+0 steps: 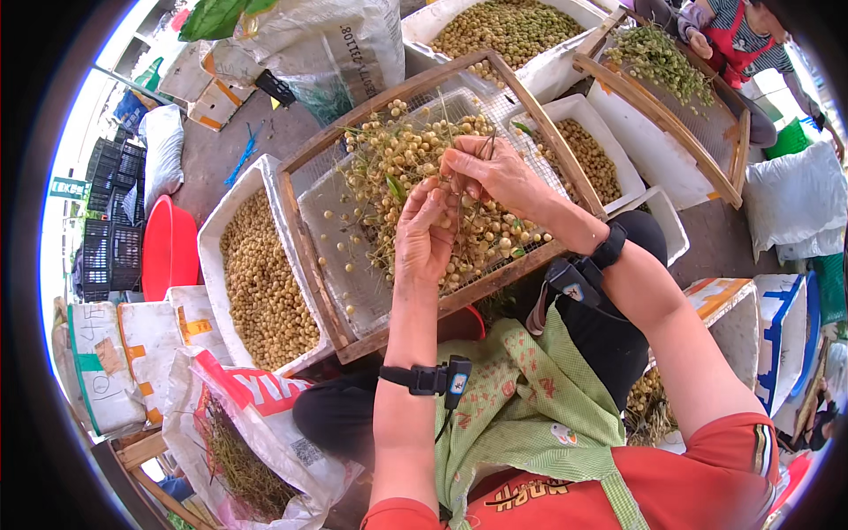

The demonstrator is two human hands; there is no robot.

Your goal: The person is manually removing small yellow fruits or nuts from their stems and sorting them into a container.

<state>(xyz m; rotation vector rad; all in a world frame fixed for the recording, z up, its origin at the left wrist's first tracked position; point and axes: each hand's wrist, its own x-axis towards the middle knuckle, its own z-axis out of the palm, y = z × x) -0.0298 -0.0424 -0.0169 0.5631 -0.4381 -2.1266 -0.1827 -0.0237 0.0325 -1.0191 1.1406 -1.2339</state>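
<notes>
A wooden-framed wire-mesh sieve (301,228) is tilted before me, piled with small round yellowish fruits (424,142) still tangled with thin stalks and a few green leaves. Over the heap, my right hand (493,172) pinches thin brown stalks (462,199) between thumb and fingers. Just below and to its left, my left hand (427,228) curls palm up, its fingertips closed around the same stalks. What lies inside the left fingers is partly hidden. Loose fruits are scattered over the mesh at the left.
White foam boxes of picked fruit stand left (268,278), behind (510,30) and right (586,156) of the sieve. An open sack of stripped stalks (242,457) sits by my left knee. Another person (735,40) is beside a second sieve (695,126). A red basin (170,252) stands left.
</notes>
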